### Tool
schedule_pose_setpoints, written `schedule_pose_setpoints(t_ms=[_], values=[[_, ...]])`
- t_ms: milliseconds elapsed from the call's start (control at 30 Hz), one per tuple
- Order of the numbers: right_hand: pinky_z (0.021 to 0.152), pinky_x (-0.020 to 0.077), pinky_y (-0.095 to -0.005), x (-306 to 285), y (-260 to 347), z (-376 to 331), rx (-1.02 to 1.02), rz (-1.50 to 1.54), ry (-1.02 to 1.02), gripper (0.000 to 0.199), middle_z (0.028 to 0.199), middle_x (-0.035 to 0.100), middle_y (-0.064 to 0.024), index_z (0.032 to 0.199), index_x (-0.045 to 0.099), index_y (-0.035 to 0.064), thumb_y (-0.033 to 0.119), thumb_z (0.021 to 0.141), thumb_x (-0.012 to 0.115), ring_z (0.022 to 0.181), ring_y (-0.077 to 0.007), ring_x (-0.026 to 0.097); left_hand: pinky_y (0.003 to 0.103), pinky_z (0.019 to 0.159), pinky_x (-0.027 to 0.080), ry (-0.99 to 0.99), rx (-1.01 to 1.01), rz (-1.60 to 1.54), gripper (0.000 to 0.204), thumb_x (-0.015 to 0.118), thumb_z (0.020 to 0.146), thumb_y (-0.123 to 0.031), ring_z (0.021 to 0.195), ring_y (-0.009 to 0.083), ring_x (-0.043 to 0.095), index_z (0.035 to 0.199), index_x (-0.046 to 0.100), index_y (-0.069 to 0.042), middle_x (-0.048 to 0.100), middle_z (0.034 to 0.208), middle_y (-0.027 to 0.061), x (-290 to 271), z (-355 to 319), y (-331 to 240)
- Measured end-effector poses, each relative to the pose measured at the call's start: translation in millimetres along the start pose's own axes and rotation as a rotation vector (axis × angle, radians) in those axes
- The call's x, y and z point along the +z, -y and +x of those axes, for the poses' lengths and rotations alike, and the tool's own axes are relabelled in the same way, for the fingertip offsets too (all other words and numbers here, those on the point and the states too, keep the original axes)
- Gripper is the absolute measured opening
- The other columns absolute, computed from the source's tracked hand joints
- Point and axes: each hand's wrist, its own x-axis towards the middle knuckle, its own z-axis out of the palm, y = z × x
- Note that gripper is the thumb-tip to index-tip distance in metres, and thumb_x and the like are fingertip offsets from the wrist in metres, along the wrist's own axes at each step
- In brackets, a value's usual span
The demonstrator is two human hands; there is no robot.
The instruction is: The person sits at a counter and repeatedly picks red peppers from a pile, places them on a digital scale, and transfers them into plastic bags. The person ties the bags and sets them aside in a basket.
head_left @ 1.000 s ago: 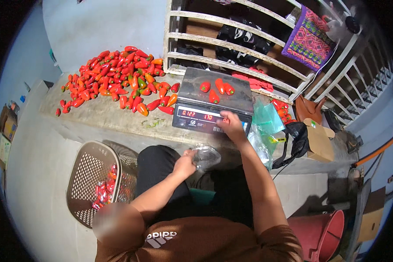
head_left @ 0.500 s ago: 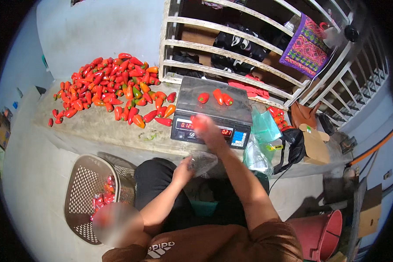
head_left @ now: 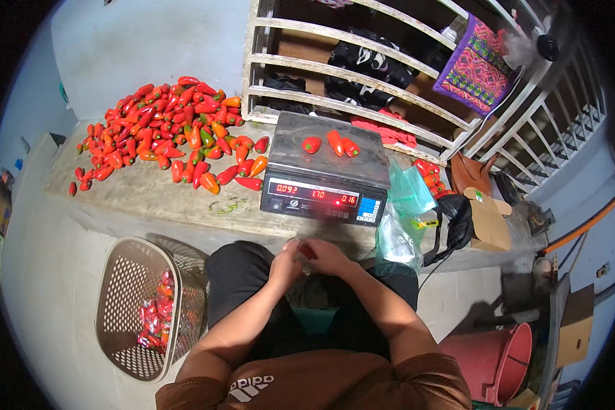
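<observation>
Red peppers (head_left: pixel 335 143), three, lie on one scale (head_left: pixel 324 172) beyond two hands (head_left: pixel 285 266).

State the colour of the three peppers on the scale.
The peppers are red, clearest in the head view.

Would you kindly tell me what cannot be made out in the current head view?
- Head view: most of the clear plastic bag, covered by the left hand and right hand.
- Head view: the lower peppers in the heap, hidden by those on top.
- Head view: parts of the dark items, behind the white bars.
- Head view: the pink bucket's left end, behind the brown sleeve.
</observation>
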Motion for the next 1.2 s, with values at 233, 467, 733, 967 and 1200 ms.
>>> schedule_pose_setpoints(t_ms=[233, 467, 733, 967, 1200], values=[[0.077, 0.0434, -0.0363, -5.4, 19.6, 4.4, 0.102, -0.021, 0.113, 0.034, 0.095, 0.055, -0.0153, 0.100, 0.050, 0.0049, 0.012, 0.068, 0.058, 0.088, -0.0289, 0.055, 0.035, 0.088, 0.038, 0.049, -0.071, -0.011, 0.053, 0.046, 0.066, 0.001, 0.108, 0.0327, 0.045, 0.118, 0.043, -0.005, 0.046, 0.118, 0.0189, -5.1, -3.0, -1.8], [0.078, 0.0433, -0.0386, -107.0, 18.9, 54.6, -0.066, -0.023, -0.468, 0.037, 0.096, 0.057, -0.0158, 0.099, 0.053, 0.0045, 0.017, 0.066, 0.063, 0.091, -0.0312, 0.054, 0.034, 0.093, 0.034, 0.100, -0.076, -0.027, 0.058, 0.046, 0.066, -0.002, 0.114, 0.0310, 0.040, 0.123, 0.038, -0.005, 0.040, 0.125, 0.0165, 2.3, -1.9, 0.5], [0.081, 0.0425, -0.0391, -140.7, 0.1, 121.8, 0.266, -0.352, -0.660, 0.051, 0.098, 0.058, -0.0175, 0.106, 0.051, 0.0055, 0.027, 0.064, 0.070, 0.091, -0.0326, 0.054, 0.037, 0.093, 0.034, 0.210, -0.155, 0.017, 0.058, 0.048, 0.067, -0.007, 0.115, 0.0334, 0.038, 0.124, 0.037, -0.003, 0.039, 0.125, 0.0177, 5.0, 5.2, 8.6], [0.078, 0.0408, -0.0382, -158.8, -27.2, 74.0, 0.210, -0.059, -0.938, 0.046, 0.092, 0.058, -0.0147, 0.103, 0.054, 0.0054, 0.035, 0.069, 0.064, 0.087, -0.0290, 0.054, 0.038, 0.092, 0.035, 0.193, -0.096, -0.021, 0.057, 0.048, 0.066, -0.007, 0.113, 0.0350, 0.039, 0.122, 0.038, -0.004, 0.040, 0.123, 0.0204, -2.3, 0.6, 0.3], [0.070, 0.0431, -0.0337, -164.6, -80.9, 18.3, 0.296, 0.147, -1.017, 0.042, 0.083, 0.057, -0.0134, 0.099, 0.054, -0.0005, 0.030, 0.073, 0.063, 0.078, -0.0245, 0.055, 0.034, 0.095, 0.031, 0.258, -0.138, -0.074, 0.058, 0.047, 0.068, -0.006, 0.117, 0.0309, 0.038, 0.124, 0.036, -0.001, 0.040, 0.125, 0.0204, 0.7, 1.3, -14.8]])
